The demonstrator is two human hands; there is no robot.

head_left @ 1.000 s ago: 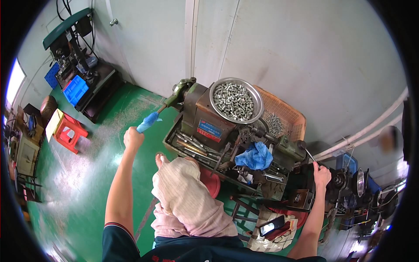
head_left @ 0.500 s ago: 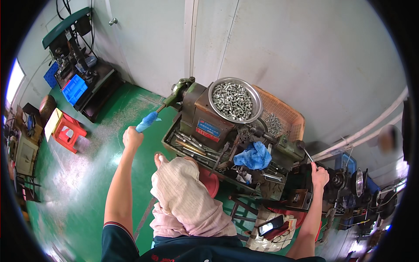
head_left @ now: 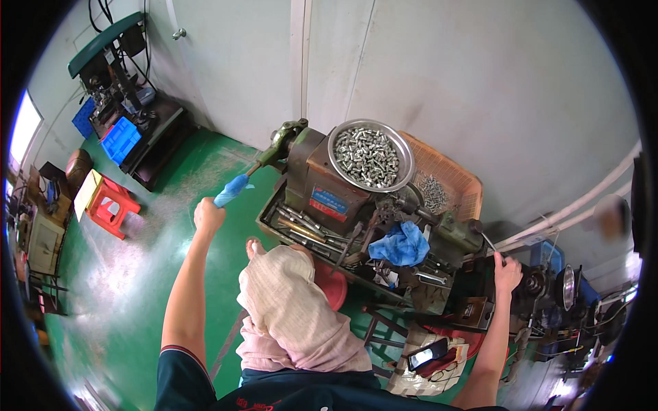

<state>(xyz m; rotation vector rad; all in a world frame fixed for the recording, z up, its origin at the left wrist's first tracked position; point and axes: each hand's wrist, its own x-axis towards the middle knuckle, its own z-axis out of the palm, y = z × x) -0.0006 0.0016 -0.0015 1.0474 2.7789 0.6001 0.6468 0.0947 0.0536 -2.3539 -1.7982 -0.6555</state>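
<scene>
My left hand (head_left: 208,216) is closed around the end of a long lever whose grip (head_left: 233,190) is wrapped in blue cloth. That lever joins a green arm (head_left: 279,145) at the left end of a small bench lathe (head_left: 332,171). At the other end, my right hand (head_left: 507,272) grips a thin metal lever (head_left: 488,241) beside the tailstock (head_left: 458,231). A round steel bowl (head_left: 407,147) full of small metal pieces sits on top of the headstock. Near the lathe's middle lies a crumpled blue cloth (head_left: 400,244), partly hiding the parts around it.
Behind the lathe, an orange plastic basket (head_left: 466,179) holds more small metal parts. Rods and tools lie in the front tray (head_left: 301,229). At lower right, a phone (head_left: 427,353) rests on a covered stool. A red stool (head_left: 113,205) and a drill press (head_left: 113,75) stand left.
My right hand has shifted slightly outward with its lever. My left hand keeps its hold on the wrapped grip. The whole view has moved a little.
</scene>
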